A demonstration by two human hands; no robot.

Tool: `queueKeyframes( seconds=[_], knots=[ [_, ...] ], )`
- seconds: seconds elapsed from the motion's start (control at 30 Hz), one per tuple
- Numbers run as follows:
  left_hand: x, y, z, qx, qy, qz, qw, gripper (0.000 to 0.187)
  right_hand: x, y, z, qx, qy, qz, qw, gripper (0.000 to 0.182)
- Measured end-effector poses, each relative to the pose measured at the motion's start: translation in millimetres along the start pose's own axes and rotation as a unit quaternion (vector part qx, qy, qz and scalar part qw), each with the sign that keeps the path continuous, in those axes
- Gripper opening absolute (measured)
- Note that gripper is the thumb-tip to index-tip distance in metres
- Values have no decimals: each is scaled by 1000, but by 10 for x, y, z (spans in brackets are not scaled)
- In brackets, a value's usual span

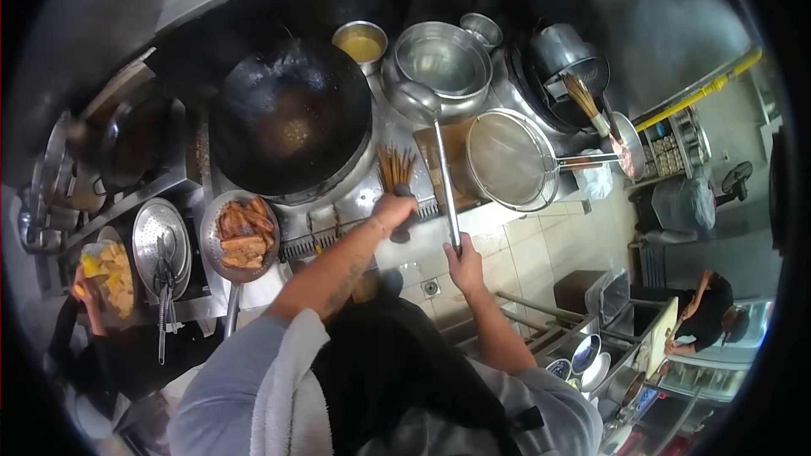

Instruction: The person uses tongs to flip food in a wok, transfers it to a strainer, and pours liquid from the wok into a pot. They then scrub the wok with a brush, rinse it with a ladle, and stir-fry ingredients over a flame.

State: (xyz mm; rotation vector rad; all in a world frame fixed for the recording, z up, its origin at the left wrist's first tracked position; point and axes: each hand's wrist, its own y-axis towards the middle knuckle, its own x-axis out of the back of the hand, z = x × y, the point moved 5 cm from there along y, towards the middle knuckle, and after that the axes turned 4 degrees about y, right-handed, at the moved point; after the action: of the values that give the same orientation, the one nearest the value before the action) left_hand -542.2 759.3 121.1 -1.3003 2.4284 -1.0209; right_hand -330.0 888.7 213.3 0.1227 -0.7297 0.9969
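Note:
My left hand (pixel 393 213) is closed around a bamboo wok brush (pixel 395 169), its bristles pointing away from me over the steel counter. In my right hand (pixel 465 264) is the long handle of a steel ladle (pixel 445 177). The ladle's bowl lies by the rim of a metal pot of water (pixel 443 63). Left of the brush, a large black wok (pixel 291 122) sits on the stove, with a small patch of residue at its bottom. A round mesh strainer (pixel 509 159) rests on the counter to the right of the ladle.
A perforated strainer of browned meat pieces (pixel 245 232) sits at the front left. Behind are a pot of yellow liquid (pixel 360 44) and a small metal pot (pixel 481 30). Another brush (pixel 581 93) stands at right. A co-worker's hand (pixel 87 287) is near yellow food; another person (pixel 710 312) works far right.

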Motion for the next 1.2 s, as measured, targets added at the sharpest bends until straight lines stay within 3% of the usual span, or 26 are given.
queueKeyframes(
  seconds=[0.07, 0.1, 0.13, 0.17, 0.2, 0.27, 0.33, 0.4, 0.47, 0.57, 0.63, 0.67, 0.7, 0.77, 0.8, 0.83, 0.87, 0.9, 0.93, 0.97, 1.0, 1.03, 1.07, 1.13, 1.2],
  knots=[
    [138, -506, -347, -11, 72, -40, 997, 24, 29, 143, 331, 58, 68, -6, 996, 40],
    [177, -591, -384, -22, 69, -45, 996, 24, 83, 280, 623, 165, 55, -50, 983, 49],
    [235, -656, -374, -16, -45, 6, 999, 24, 178, 452, 978, 150, 70, -63, 984, 62],
    [300, -748, -343, -9, -155, 60, 986, 25, 259, 719, 1212, 205, -1, -112, 972, 78],
    [399, -878, -320, -28, -221, 82, 972, 29, 424, 946, 1539, 181, -50, -118, 975, 80],
    [666, -1220, -304, -57, -311, 127, 940, 37, 814, 1312, 2144, 212, -161, -181, 947, 78],
    [944, -1687, -244, -68, -348, 163, 921, 43, 1173, 1682, 2609, 184, -274, -214, 919, 77],
    [1181, -2200, -279, -72, -364, 173, 912, 46, 1442, 2055, 2841, 192, -364, -255, 875, 65],
    [1413, -2729, -184, -58, -374, 166, 911, 39, 1700, 1960, 3029, 148, -430, -224, 862, 58],
    [1800, -3052, 608, -68, -391, 76, 915, 45, 1818, 1400, 2683, 191, -367, -194, 889, 67],
    [1898, -3284, 959, -92, -451, 13, 887, 46, 1586, 1475, 1952, 247, -317, -184, 897, 78],
    [1936, -3407, 1150, -107, -497, -41, 860, 46, 1495, 1397, 1882, 174, -241, -69, 952, 78],
    [1960, -3458, 1360, -93, -507, -77, 854, 46, 1342, 1527, 1681, 179, -174, -52, 967, 76],
    [1972, -3521, 1545, -89, -509, -133, 846, 42, 998, 1555, 1877, 55, -33, -12, 998, 76],
    [1974, -3541, 1514, -89, -509, -127, 847, 42, 657, 2289, 1274, 101, -112, -33, 988, 79],
    [1986, -3575, 1496, -88, -472, -145, 865, 39, 486, 2395, 1371, 45, -110, -39, 992, 82],
    [1979, -3616, 1484, -85, -435, -166, 881, 36, 348, 2384, 1524, 22, -96, -35, 995, 80],
    [1996, -3637, 1408, -104, -420, -186, 882, 29, 168, 2582, 1503, 23, -106, -69, 992, 60],
    [1987, -3620, 1329, -100, -423, -192, 880, 29, 127, 2720, 1569, 24, -108, -61, 992, 60],
    [1992, -3624, 1207, -120, -370, -222, 894, 28, 28, 2843, 1591, -5, 24, -11, 1000, 41],
    [1993, -3640, 1090, -137, -316, -251, 904, 29, -95, 2911, 1576, -39, 154, 41, 986, 27],
    [1971, -3642, 892, -149, -222, -261, 928, 33, -65, 2970, 1521, -90, 331, 62, 937, 14],
    [1962, -3635, 702, -159, -124, -265, 943, 37, 48, 3002, 1474, -141, 496, 77, 854, 14],
    [1968, -3304, 692, -265, 132, -325, 898, 48, 249, 2859, 1497, -195, 753, 111, 619, 15],
    [1904, -3210, 174, -358, 225, -310, 852, 59, 443, 2494, 1618, -167, 758, 157, 611, 16]
  ],
)
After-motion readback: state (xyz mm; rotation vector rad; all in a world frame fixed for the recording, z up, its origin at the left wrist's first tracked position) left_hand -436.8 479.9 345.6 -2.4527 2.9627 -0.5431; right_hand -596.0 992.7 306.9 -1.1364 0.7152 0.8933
